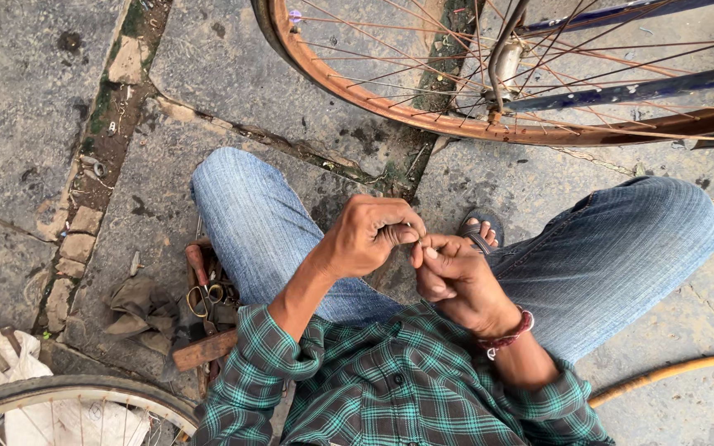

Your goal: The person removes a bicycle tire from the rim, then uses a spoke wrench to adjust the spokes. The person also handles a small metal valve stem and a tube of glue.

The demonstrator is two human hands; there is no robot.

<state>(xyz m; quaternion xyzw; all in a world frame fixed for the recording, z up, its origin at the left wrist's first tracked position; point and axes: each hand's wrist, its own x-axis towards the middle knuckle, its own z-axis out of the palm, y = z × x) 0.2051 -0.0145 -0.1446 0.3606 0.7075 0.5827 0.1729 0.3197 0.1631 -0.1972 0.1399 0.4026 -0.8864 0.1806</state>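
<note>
Cracked grey stone paving with mossy joints, lit by flat daylight.

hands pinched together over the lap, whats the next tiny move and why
Probably keep working whatever tiny piece sits between the fingertips: the left hand and right hand meet in a pinch above the jeans. The piece is too small to identify. The rusty wheel stands untouched ahead.

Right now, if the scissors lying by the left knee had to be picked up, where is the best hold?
Probably by the yellow finger loops of the scissors, coming from above. The loops lie uppermost and exposed on the tool pile, while the blades seem buried among the other tools. Both the left hand and right hand are busy pinching something small.
</note>
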